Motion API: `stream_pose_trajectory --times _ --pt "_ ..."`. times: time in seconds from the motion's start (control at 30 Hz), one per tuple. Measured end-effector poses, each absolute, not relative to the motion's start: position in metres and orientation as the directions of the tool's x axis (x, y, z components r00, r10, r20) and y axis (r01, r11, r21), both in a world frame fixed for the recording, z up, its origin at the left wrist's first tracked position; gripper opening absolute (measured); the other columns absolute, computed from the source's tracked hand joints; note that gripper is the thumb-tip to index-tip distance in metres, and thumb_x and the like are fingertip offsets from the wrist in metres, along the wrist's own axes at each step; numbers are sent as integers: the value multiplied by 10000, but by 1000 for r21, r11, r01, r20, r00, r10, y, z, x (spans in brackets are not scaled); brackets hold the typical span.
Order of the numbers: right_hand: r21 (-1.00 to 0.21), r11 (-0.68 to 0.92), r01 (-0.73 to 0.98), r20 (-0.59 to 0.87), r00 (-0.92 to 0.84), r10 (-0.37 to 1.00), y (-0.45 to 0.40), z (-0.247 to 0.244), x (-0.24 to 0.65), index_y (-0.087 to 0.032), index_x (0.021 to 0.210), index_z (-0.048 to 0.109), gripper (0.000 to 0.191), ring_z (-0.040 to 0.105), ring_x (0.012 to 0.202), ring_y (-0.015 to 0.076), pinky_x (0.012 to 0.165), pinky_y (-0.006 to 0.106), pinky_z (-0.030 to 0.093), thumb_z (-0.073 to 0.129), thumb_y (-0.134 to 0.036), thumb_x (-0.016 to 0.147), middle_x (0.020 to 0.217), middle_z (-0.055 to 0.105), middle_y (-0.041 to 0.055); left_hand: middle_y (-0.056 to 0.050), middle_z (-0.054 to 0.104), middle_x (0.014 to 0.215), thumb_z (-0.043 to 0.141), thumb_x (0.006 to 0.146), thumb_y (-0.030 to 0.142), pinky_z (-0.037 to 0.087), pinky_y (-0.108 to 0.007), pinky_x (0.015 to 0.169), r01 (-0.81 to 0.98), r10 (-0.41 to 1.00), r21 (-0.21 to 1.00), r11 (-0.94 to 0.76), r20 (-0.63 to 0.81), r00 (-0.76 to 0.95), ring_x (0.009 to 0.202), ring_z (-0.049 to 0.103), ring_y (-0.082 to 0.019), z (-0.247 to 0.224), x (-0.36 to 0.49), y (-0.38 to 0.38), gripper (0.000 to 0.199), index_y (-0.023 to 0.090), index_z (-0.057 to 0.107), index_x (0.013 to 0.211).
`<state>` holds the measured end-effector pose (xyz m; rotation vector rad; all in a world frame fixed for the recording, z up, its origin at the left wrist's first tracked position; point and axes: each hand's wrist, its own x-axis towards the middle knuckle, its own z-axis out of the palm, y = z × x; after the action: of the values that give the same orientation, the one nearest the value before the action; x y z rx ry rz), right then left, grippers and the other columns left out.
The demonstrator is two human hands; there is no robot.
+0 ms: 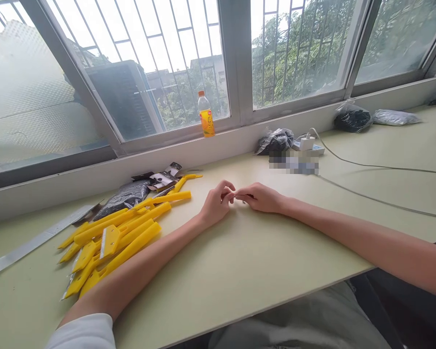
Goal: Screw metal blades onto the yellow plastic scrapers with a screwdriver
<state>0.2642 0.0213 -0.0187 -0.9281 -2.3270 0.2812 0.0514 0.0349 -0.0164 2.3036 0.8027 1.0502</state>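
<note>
My left hand [218, 202] and my right hand [259, 198] meet fingertip to fingertip above the pale table [218, 261]. Both are closed in a pinch around something too small to make out. Left of my left hand lies a pile of yellow scrapers [131, 237], several of them with long handles and flat heads. One scraper head [110, 241] near the middle shows a pale blade edge. My left forearm passes just beside the pile's near end.
Black-and-white packets [165, 178] and a dark plastic bag [125, 198] lie behind the scrapers. A flat strip [39, 240] is at far left. An orange-capped bottle [206, 116] stands on the sill. Bagged items [276, 141], a white charger [307, 142] and cables [366, 196] occupy the back right.
</note>
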Motion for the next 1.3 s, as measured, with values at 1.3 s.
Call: stream_pose_trajectory --times 1.3 --pt "-76 793 605 665 -562 492 29 -22 270 -180 962 677 283 488 657 159 653 281 376 400 -159 1011 804 602 55 -113 772 925 728 849 490 448 -254 586 -6 842 933 -361 328 428 601 579 -105 -18 52 50 378 142 659 979"
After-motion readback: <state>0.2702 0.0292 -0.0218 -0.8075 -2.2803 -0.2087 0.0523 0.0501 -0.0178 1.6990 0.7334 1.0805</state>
